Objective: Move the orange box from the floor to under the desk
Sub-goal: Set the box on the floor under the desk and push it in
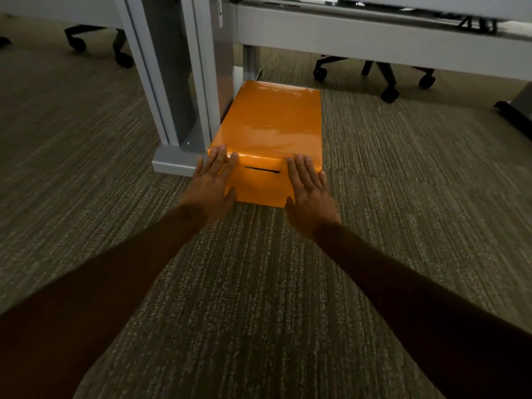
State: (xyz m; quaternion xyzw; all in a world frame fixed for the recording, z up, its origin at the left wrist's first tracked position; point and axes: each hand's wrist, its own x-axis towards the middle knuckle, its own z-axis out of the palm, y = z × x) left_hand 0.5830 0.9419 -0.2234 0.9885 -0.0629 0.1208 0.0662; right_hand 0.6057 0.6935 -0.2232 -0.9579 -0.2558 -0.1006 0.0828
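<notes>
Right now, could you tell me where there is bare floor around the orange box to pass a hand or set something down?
Bare carpet lies right of the orange box, up to the chair wheels, and in front of it. The left is crowded: the desk leg sits hard against the box. Left hand and right hand press its near face.

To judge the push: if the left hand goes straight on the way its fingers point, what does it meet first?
The left hand already lies on the near face of the orange box, so it meets the box first, probably pushing it further under the desk.
</notes>
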